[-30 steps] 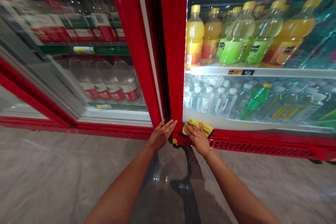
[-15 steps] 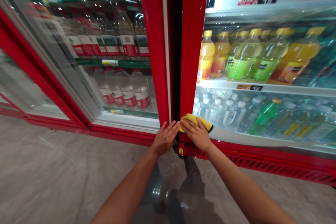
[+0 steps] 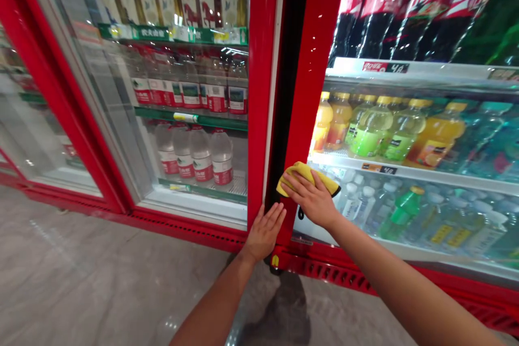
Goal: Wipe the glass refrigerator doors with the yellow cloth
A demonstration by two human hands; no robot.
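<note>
Head view. Your right hand (image 3: pixel 314 203) is lying palm-down with fingers nearly straight and slightly parted, pinning a yellow cloth (image 3: pixel 302 168) against the right red upright (image 3: pixel 310 92) rather than curling round it. The cloth is showing above and to both sides of those fingers. Your left hand (image 3: pixel 263 232) is resting lower and to the left, fingers extended and close together, holding nothing visible, near the foot of the left red upright (image 3: pixel 258 92); exact fingertip contact is unclear. Above its fingertips, a dark gap (image 3: pixel 288 92) is running between the uprights. Just below your right fingers, a small black fitting (image 3: pixel 300 212) is sitting on the frame.

Risks (judged): with only flat pressure holding it, the cloth could bunch or slip if your palm lifts. Its left edge could snag in the gap, or the fitting could catch it on a low pass. Left fingertips may get pinched if either upright shifts.
</note>
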